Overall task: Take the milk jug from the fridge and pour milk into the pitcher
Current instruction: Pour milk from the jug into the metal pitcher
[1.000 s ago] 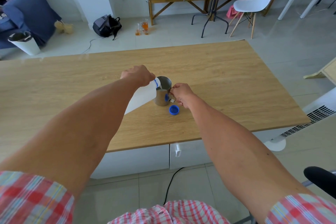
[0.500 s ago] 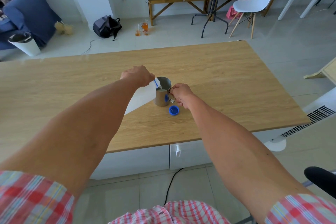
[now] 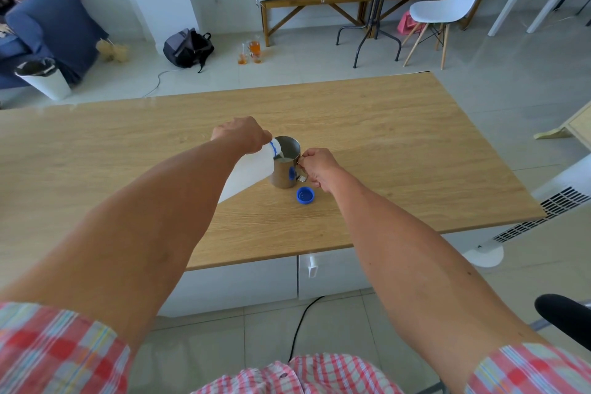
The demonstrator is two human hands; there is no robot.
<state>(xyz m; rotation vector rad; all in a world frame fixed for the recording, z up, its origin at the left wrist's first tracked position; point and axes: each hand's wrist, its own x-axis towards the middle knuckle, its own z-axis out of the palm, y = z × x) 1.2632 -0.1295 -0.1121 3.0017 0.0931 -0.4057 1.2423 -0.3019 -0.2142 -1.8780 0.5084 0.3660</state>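
On the tabletop [image 3: 383, 125], near its middle, our left hand [image 3: 241, 134] grips the tilted milk jug [image 3: 246, 174], spout over the steel pitcher [image 3: 286, 166], whose handle our right hand [image 3: 318, 169] pinches. Milk sits high already (we judge); more tilt risks overflow onto the blue cap [image 3: 305, 195].

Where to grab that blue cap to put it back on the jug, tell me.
Pinch the blue cap by its outer rim, from straight above. It lies flat and open side up on the table, clear of the pitcher and the right hand.
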